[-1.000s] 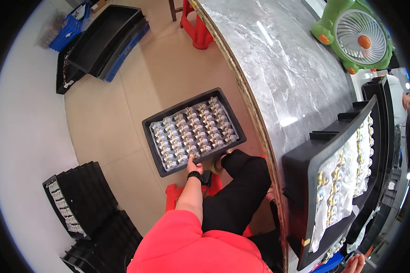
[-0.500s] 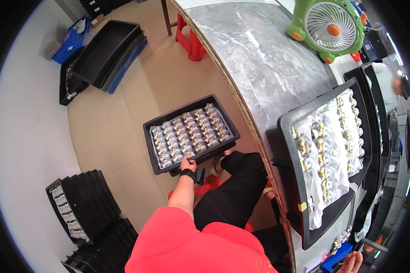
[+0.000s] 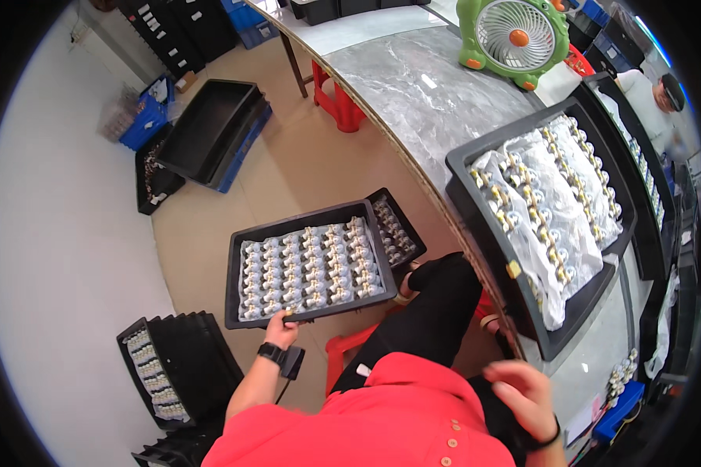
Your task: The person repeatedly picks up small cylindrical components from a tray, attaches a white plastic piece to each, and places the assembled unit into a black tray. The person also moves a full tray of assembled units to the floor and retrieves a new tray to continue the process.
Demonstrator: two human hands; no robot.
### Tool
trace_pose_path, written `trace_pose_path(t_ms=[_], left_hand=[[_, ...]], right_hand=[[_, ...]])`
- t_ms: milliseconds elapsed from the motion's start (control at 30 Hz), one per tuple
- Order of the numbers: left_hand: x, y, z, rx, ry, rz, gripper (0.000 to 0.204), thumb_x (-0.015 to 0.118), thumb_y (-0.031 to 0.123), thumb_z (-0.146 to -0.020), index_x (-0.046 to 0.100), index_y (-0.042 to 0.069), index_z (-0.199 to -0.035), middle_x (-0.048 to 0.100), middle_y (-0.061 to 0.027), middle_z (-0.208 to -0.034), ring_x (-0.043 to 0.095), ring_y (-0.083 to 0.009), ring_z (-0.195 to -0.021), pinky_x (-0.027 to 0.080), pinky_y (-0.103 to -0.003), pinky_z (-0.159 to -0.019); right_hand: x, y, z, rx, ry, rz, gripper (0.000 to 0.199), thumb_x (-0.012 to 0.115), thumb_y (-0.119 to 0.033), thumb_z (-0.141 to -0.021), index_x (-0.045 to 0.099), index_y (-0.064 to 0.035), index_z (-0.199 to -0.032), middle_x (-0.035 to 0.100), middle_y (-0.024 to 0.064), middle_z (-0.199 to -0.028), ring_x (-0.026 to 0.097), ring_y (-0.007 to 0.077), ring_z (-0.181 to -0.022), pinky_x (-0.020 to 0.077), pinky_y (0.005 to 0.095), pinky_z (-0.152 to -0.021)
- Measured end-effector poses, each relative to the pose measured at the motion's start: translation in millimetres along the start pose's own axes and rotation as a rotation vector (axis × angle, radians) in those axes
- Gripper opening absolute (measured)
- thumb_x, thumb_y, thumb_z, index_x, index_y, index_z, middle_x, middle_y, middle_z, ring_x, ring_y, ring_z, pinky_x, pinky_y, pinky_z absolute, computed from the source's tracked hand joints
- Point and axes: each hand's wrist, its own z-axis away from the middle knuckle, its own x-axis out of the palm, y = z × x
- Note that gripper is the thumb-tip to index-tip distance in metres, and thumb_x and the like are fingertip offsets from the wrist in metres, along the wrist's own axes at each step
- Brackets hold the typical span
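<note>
My left hand [image 3: 283,330] is closed on the near rim of a black tray [image 3: 233,288], with a strap and a small dark device on the wrist. Rows of small metal-and-white parts [image 3: 314,274] fill this tray on a pale liner. Partly beneath it, to the right, a second black tray [image 3: 419,247] also holds parts. My right hand [image 3: 526,397] is in front of my body beside the table edge, fingers apart and slightly blurred, holding nothing.
A tilted black tray [image 3: 463,187] of parts and white wrapping lies on the grey table [image 3: 397,78], near a green fan [image 3: 514,39]. Stacked black trays [image 3: 199,366] stand lower left. Red stools [image 3: 339,105], more trays [image 3: 210,128] and a person [image 3: 650,109] are around.
The held tray has shifted left and toward me, uncovering the tray beneath. My right hand has come from the far lower right to in front of my body. The view has turned slightly.
</note>
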Motion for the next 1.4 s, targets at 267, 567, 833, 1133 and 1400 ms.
trace_pose_path(t_ms=[267,567,833,1133,1400], left_hand=[[0.5,23.6,196.3,-0.089,-0.196,-0.076,0.02,0.058,0.01,-0.084,0.054,0.0,-0.101,0.058,-0.0119,-0.087,0.053,-0.0147,-0.064,0.036,-0.017,-0.038],[-9.5,-23.5,303.8,0.194,-0.217,-0.303,0.018,0.06,0.014,-0.082,0.057,0.002,-0.095,0.061,-0.0114,-0.086,0.055,-0.0188,-0.067,0.041,-0.016,-0.036],[-7.4,-102.8,408.1,0.18,-0.368,-0.489,0.022,0.057,0.015,-0.086,0.055,0.003,-0.104,0.061,-0.0083,-0.093,0.056,-0.0173,-0.067,0.042,-0.015,-0.038],[-1.0,-207.7,453.4,-0.049,-0.608,-1.017,0.023,0.054,0.019,-0.091,0.053,0.003,-0.107,0.058,-0.0063,-0.099,0.055,-0.0129,-0.078,0.044,-0.016,-0.047],[-10.2,-275.9,422.5,-0.299,-0.773,-1.194,0.023,0.052,0.019,-0.094,0.052,0.004,-0.111,0.06,-0.0076,-0.104,0.058,-0.0147,-0.083,0.043,-0.016,-0.047]], right_hand=[[79.5,86.3,-128.4,0.139,-0.144,-0.061,0.08,0.071,-0.033,-0.081,0.028,0.0045,-0.138,0.043,0.0205,-0.134,0.042,0.0256,-0.126,0.0334,0.0362,-0.105],[104.1,81.0,-59.9,-0.091,-0.284,-0.438,0.088,0.056,0.007,-0.068,0.015,-0.0054,-0.145,0.048,0.0122,-0.125,0.049,0.0205,-0.113,0.0424,0.0316,-0.094],[65.8,66.2,111.3,-0.295,-0.144,-0.514,0.074,0.056,0.007,-0.069,0.029,-0.0019,-0.138,0.051,0.0109,-0.12,0.051,0.0193,-0.109,0.0438,0.0311,-0.092],[43.6,138.4,286.8,-0.191,0.252,-0.66,0.064,0.059,0.006,-0.069,0.039,0.0017,-0.13,0.057,0.0118,-0.113,0.059,0.0224,-0.1,0.0491,0.0344,-0.086],[65.3,194.8,362.0,-0.23,0.597,-0.742,0.052,0.053,0.007,-0.07,0.046,0.0027,-0.122,0.06,0.0129,-0.107,0.063,0.0238,-0.094,0.0537,0.0364,-0.081]])
